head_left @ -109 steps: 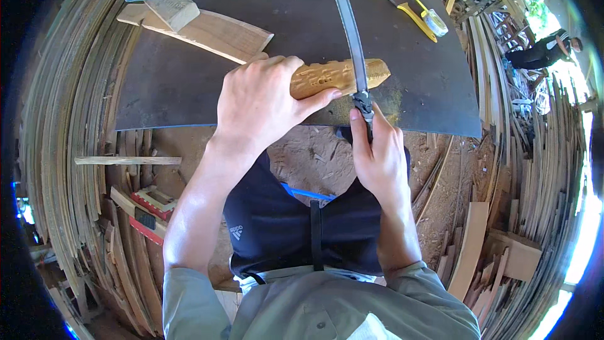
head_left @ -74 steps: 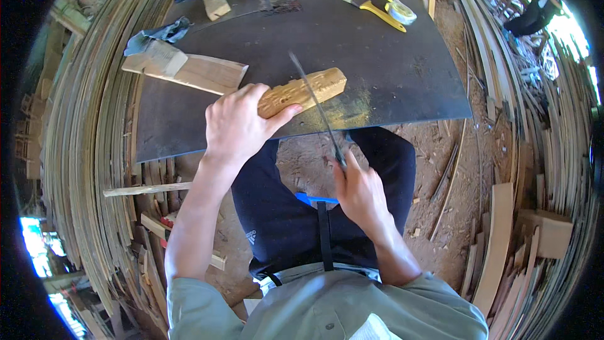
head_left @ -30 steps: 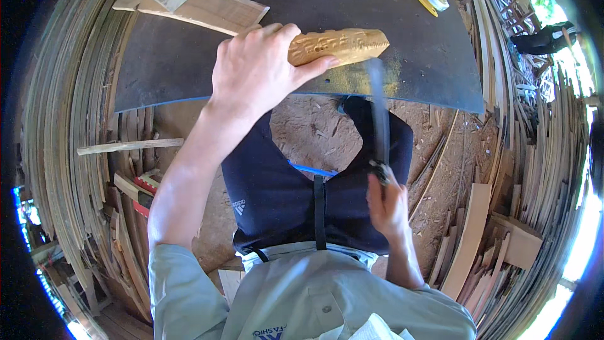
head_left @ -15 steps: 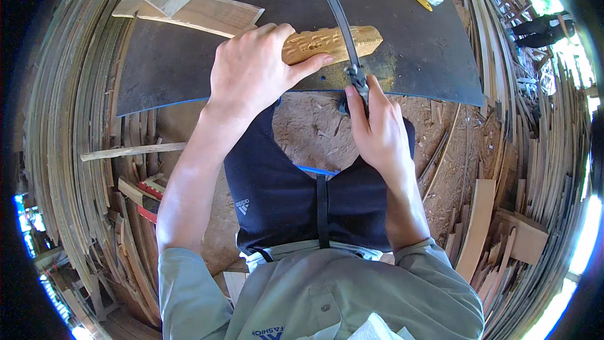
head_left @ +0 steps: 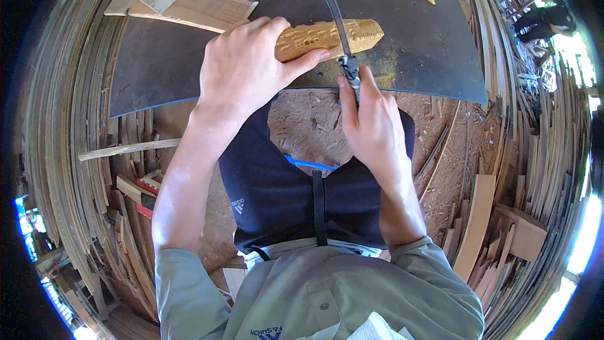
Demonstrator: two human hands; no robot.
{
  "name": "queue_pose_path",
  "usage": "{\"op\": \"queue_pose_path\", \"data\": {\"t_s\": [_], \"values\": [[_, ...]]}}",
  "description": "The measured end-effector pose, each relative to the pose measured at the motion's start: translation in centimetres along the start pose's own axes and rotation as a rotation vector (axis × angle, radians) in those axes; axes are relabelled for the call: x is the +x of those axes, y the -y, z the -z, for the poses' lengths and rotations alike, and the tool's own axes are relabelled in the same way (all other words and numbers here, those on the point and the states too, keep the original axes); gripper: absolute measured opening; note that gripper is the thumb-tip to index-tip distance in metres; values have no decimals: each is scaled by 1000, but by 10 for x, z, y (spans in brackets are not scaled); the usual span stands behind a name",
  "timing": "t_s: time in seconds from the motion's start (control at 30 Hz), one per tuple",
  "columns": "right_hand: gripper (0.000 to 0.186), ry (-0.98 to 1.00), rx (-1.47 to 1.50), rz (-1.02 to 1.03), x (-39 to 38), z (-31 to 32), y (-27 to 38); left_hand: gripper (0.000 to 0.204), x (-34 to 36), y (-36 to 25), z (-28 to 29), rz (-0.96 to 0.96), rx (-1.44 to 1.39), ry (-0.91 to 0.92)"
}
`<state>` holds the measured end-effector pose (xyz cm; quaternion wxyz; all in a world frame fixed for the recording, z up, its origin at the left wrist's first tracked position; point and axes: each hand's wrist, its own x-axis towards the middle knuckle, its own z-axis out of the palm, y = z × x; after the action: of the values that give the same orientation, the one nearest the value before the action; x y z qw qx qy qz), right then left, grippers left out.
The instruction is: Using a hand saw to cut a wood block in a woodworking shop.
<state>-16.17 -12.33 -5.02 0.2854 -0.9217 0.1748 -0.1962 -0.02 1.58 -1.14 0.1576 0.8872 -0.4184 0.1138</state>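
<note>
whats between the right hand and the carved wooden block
In the head view, the dark neck of the long flat metal tool, above dark tabletop.

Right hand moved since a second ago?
Yes, forward: the right hand now reaches the near edge of the table; a second ago it was well short of it.

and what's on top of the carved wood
A long tool held by the right hand crosses over the carved wood right of its middle; the left hand covers its left end. The surface beneath both is hidden; whether the tool touches isn't clear.
</note>
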Motion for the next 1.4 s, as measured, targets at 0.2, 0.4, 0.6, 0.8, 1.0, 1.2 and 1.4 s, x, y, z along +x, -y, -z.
{"op": "queue_pose_path", "data": {"t_s": [0.2, 0.4, 0.6, 0.8, 1.0, 1.2, 1.4], "values": [[26, 36, -101, -41, -2, -4, 7, 56, -2, 0, 1, -37, -58, -43], [25, 47, -67, -57, -3, -2, 2, 48, -1, -4, 2, -26, -63, -36], [24, 75, 13, -82, -14, -4, 2, 67, 0, 1, 1, -52, 111, -71], [22, 176, 157, -206, -124, 6, -31, 64, 0, -2, 1, -20, 134, -5], [15, 144, 360, -304, -157, 31, -39, 74, -6, 6, 6, -10, 143, 15], [14, 103, 239, -69, -57, 17, -13, 76, -4, 5, -5, -55, 74, 1], [22, 56, 176, -23, -9, 1, -1, 74, -8, 8, -8, -41, 69, -48]]}}
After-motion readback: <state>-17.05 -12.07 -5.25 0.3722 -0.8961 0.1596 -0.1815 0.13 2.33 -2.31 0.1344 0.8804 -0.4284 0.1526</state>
